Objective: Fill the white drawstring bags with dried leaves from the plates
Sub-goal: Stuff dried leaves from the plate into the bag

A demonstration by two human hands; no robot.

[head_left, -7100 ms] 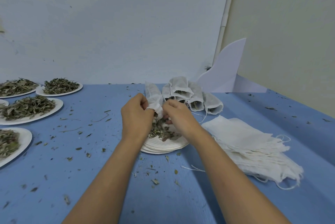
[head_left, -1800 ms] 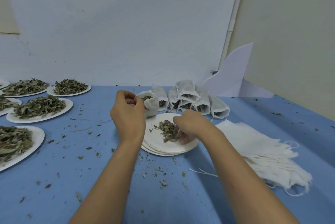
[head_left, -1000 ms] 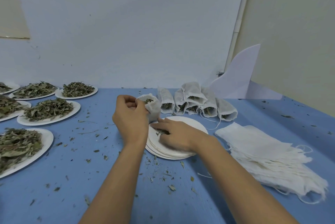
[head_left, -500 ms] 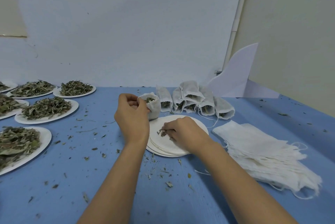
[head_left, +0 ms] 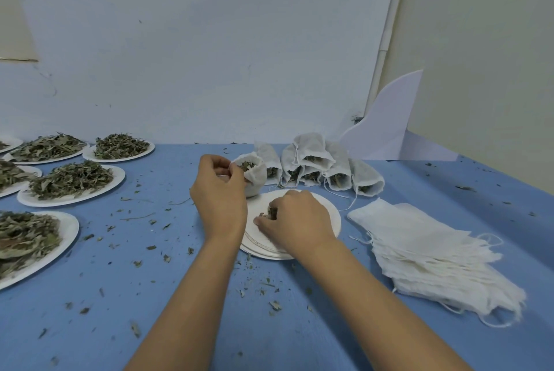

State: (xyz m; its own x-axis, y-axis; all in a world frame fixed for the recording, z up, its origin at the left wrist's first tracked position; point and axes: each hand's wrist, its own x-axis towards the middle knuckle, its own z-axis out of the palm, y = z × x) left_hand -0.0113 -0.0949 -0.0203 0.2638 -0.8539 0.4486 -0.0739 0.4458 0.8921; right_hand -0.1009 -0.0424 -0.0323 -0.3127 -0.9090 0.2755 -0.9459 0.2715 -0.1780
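Observation:
My left hand (head_left: 220, 195) pinches the rim of a white drawstring bag (head_left: 254, 177), held open-mouthed with dried leaves showing inside, just above the far left edge of a stack of white paper plates (head_left: 328, 214). My right hand (head_left: 295, 222) rests on that stack with curled fingers pinching a small clump of dried leaves (head_left: 271, 212). The plate under it is almost bare. Several filled bags (head_left: 311, 165) lie in a heap behind the stack.
A pile of flat empty bags (head_left: 431, 250) lies to the right. Several plates heaped with dried leaves (head_left: 70, 180) line the left side of the blue table (head_left: 150, 295). Leaf crumbs are scattered about. A white cut-out board (head_left: 386, 124) leans in the back corner.
My right hand has gathered the last leaves on the plate into a pinch, moving slightly right. My left hand keeps holding the bag open in the same place.

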